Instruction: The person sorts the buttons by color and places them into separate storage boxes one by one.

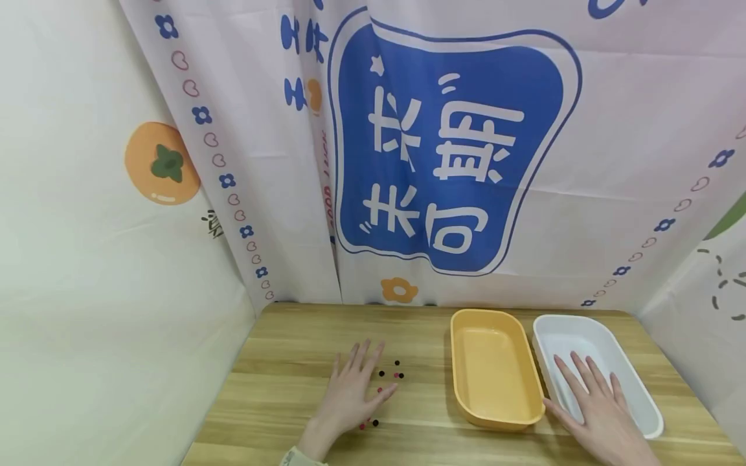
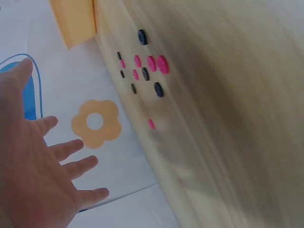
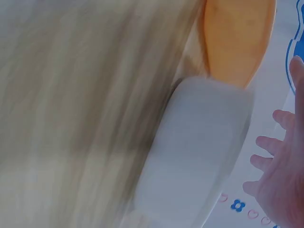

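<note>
My left hand point(image 1: 350, 395), fingers spread, hovers above a scatter of small round pieces that look like buttons on the wooden table. Some are black point(image 2: 158, 89) and some pink point(image 2: 162, 64); in the head view the hand hides part of them. The left wrist view shows the palm holding nothing. Over the white tray point(image 1: 632, 378) on the right is my right hand point(image 1: 603, 414), its fingers straight and spread and holding nothing. Left of that tray stands a yellow tray point(image 1: 495, 362), with no pieces visible inside.
The wooden table point(image 1: 280, 362) reaches back to a hanging cloth point(image 1: 291, 259) printed with a blue sign and flowers. Pale cloth walls point(image 1: 116, 291) close in the left and right sides. The two trays stand side by side at the right.
</note>
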`<state>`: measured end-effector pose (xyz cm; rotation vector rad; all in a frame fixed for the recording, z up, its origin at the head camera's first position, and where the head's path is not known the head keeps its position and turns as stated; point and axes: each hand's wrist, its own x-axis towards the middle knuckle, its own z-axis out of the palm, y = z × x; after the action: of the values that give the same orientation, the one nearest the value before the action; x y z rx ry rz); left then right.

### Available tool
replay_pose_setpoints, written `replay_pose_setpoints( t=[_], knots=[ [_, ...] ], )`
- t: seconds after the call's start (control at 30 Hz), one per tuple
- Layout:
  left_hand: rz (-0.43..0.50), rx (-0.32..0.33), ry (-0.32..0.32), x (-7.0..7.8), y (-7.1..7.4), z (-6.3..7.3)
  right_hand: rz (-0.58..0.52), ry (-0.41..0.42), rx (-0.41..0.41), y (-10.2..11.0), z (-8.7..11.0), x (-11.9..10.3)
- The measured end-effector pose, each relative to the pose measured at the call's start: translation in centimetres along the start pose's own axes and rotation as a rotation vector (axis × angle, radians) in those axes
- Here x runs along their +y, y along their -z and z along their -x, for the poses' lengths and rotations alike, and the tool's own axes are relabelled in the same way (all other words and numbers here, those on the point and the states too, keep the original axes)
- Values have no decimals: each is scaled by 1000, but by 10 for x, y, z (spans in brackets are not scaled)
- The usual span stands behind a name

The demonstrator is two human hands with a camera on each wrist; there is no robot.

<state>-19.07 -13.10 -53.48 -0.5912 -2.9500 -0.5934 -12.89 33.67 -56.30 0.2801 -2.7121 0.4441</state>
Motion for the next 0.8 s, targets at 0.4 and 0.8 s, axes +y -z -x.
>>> replay_pose_setpoints(
  t=[0.4,0.8],
  knots=[
    [48,20,23,-23,-12,-1,58,-29,-3,3,30,50],
    [57,-15,63,-34,-17,10,78,-131,-102,21,34,76]
  ],
)
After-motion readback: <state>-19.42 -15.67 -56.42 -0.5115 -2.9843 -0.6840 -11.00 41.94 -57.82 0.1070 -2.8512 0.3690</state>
